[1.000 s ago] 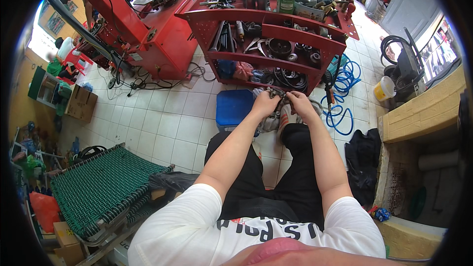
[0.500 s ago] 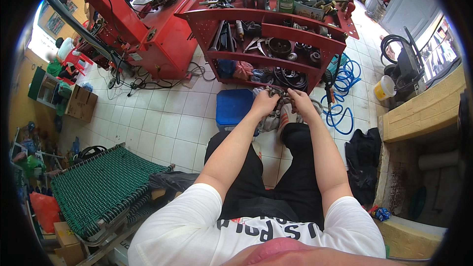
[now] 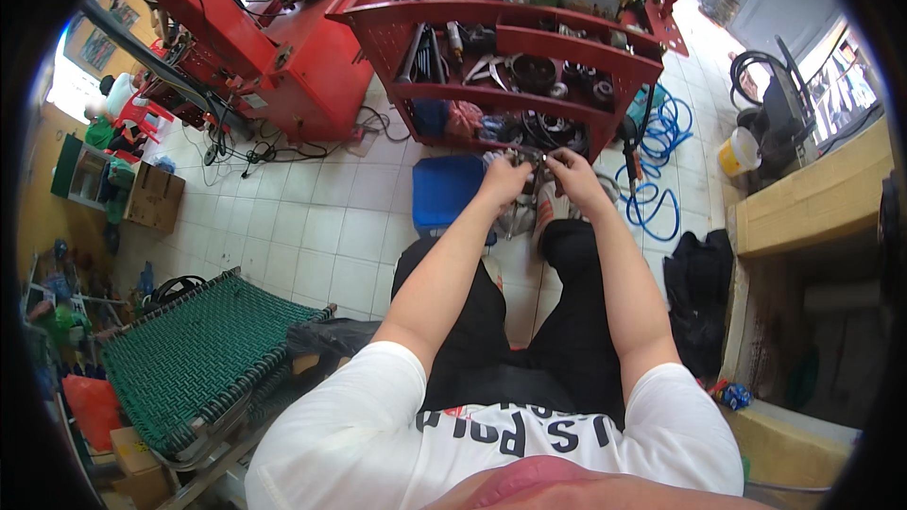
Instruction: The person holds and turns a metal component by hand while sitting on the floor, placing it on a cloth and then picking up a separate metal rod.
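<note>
My left hand (image 3: 505, 173) grips a small greyish metal part (image 3: 526, 158), too small to name exactly, among a tangle of grey metal pieces (image 3: 521, 212) low in front of the red tool cart. To its right, my right hand (image 3: 570, 170) pinches at the same cluster, its fingertips on a small piece I cannot make out. My sneaker with orange stripes (image 3: 550, 212) is just below the hands. A blue plastic box (image 3: 444, 194) sits left of my left hand.
The red cart (image 3: 515, 14), loaded with tools and cans, stands ahead, beside a red machine (image 3: 321, 85). Blue hose (image 3: 657, 212) coils at right near a yellow-white bucket (image 3: 740, 151). A green woven cot (image 3: 208, 349) is at left. Other people (image 3: 128, 94) are in the background.
Both hands and the room appear higher in the picture, as if the view has tipped slightly. My fingers have shifted a little on the metal piece.
</note>
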Tool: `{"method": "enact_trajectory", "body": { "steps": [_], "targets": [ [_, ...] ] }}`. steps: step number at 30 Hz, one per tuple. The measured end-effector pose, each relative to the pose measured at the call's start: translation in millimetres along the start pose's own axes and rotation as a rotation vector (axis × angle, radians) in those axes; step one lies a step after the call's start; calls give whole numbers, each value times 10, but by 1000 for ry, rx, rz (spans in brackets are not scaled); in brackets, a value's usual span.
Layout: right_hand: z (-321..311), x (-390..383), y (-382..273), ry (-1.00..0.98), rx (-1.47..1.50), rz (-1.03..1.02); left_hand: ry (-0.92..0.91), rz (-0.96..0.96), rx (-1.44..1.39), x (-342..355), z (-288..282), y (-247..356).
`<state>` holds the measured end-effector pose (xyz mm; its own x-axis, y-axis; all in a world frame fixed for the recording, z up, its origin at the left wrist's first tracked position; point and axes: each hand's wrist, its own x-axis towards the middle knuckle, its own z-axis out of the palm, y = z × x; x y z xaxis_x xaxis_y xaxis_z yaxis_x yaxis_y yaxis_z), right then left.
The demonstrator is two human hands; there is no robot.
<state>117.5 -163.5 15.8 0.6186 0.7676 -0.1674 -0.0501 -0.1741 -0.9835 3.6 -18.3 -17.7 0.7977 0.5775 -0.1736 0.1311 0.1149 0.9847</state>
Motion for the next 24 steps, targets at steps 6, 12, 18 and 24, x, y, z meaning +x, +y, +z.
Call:
{"method": "enact_trajectory", "body": {
  "steps": [6, 12, 18, 24],
  "targets": [
    [45, -68, -35, 44, -28, -32, 28, 130, 161, -28, -38, -38],
    [-142, -41, 15, 74, 221, 96, -12, 275, 41, -117, 158, 140],
    [-113, -68, -56, 81, 214, 94, -13, 371, 146, -205, 152, 268],
    [-125, -25, 7, 49, 147, -36, -18, 375, 172, -187, 132, 256]
  ]
}}
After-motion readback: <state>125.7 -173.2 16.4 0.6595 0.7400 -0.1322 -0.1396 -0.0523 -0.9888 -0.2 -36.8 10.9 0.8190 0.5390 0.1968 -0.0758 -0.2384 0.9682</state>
